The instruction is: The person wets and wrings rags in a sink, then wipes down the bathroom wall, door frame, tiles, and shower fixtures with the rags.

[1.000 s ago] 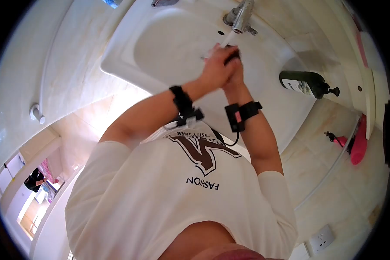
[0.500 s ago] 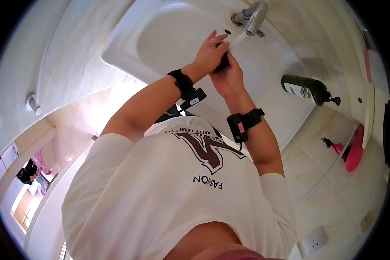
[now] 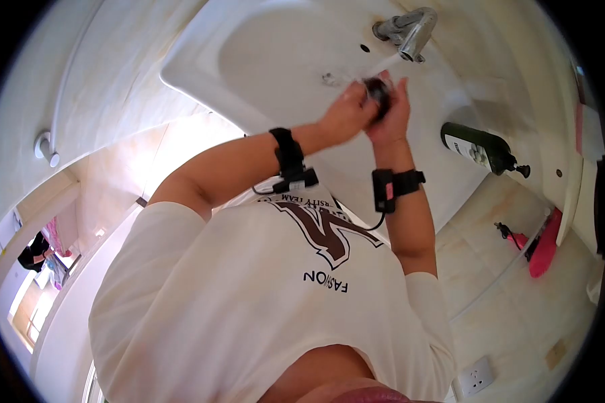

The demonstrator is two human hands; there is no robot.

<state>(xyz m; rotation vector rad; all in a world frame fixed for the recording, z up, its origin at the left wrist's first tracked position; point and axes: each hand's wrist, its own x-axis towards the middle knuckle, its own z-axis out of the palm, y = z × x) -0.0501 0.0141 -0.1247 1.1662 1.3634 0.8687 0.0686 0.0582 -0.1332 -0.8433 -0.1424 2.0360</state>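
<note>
Under the tap's water stream, a small dark object [image 3: 378, 98] sits between my two hands over the white sink [image 3: 275, 87]. It is blurred and partly covered, so I cannot make out its kind. My right hand [image 3: 392, 117] cups it from the right, fingers curled up around its side. From the left, my left hand [image 3: 346, 113] presses against it with bent fingers, smeared by motion. The metal tap [image 3: 418, 35] stands just beyond the hands, its water splashing in the basin.
A dark green pump bottle [image 3: 480, 148] lies at the sink's right side. Farther right, a pink object [image 3: 546, 245] hangs near a pale hose. A wall socket [image 3: 476, 376] is at lower right, and a white rail [image 3: 47, 149] is on the left.
Both hands have shifted right in the view, with the dark object between them. My left hand's fingers, stretched out before, are now bent against it. Water splashes in the basin.
</note>
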